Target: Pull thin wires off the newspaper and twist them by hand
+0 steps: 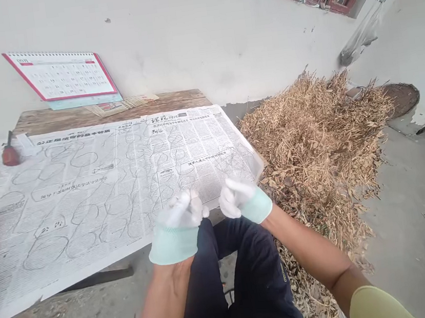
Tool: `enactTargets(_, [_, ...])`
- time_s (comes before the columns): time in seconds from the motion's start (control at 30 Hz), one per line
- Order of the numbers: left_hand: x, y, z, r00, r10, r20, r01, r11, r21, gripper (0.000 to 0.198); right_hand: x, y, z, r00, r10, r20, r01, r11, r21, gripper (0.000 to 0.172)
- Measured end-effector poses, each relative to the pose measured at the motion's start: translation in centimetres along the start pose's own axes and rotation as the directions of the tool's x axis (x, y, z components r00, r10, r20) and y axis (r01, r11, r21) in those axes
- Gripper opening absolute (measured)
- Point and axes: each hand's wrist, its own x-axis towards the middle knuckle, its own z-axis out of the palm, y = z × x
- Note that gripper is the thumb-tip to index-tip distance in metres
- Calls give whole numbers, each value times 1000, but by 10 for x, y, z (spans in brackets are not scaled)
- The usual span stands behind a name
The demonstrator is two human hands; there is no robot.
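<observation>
left hand and right hand, both gloved in white with pale green at the wrist, above the near edge of the newspaper. the 2 hands are apart, fingers curled inward; whether they are merely clenched or grasp something thin, the view cannot tell. the newspaper covers most of a wooden table; thin dark loops show across its print. a calendar stands at the back, a red-handled tool at far left, dry straw heaped at right.
</observation>
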Motion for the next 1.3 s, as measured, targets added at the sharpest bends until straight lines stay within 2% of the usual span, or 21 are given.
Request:
enactTargets(0.13, [-10,2,-4,997,-38,-71,39,999,18,37,-7,22,-1,996,52,77,-60,993,101,49])
enactTargets(0.23, [-17,4,-6,989,-131,-69,131,991,-11,35,-10,34,-3,997,68,45,-73,987,140,50])
enactTargets(0.33, [-22,6,-8,981,-194,-18,194,981,0,38,-11,38,-1,997,78,-13,-76,991,110,49])
enactTargets(0.43, [-26,5,-9,988,-151,-10,151,987,49,40,-9,35,5,979,73,-192,-84,995,-50,37])
enactTargets(0.53, [-28,2,-12,993,-90,-75,99,987,125,43,-4,32,14,908,-35,-418,-101,949,-299,38])
enactTargets(0.63, [-29,-1,-16,991,-79,-108,98,978,184,45,0,36,19,850,-100,-518,-188,860,-475,36])
enactTargets(0.7, [-29,-2,-19,988,-102,-114,122,976,179,43,0,41,19,853,-126,-506,-239,767,-595,31])
enactTargets(0.77, [-30,-2,-23,986,-120,-117,138,978,159,42,-4,44,18,890,-190,-414,-225,606,-763,27])
enactTargets(0.87, [-30,-1,-30,988,-109,-109,124,983,139,38,-11,45,13,944,-292,-153,-72,272,-960,29])
enactTargets(0.93, [-29,-1,-36,988,-123,-95,137,978,154,36,-12,46,11,958,-285,-32,10,145,-989,32])
enactTargets(0.97, [-28,-1,-38,986,-139,-90,152,974,169,36,-12,47,11,964,-267,-12,23,127,-992,33])
enactTargets(1.03, [-29,-1,-40,981,-164,-99,181,966,184,40,-10,50,13,967,-250,-46,-9,146,-989,33])
enactTargets(1.13, [-34,-2,-35,975,-127,-180,164,964,211,44,-5,57,19,929,-331,-163,-105,187,-977,31])
enactTargets(1.23, [-43,-5,-21,950,-48,-310,182,890,418,35,0,60,26,880,-402,-252,-186,197,-963,31])
enactTargets(1.3, [-48,-7,-12,931,-48,-362,245,818,521,30,1,60,31,880,-376,-289,-227,200,-953,32])
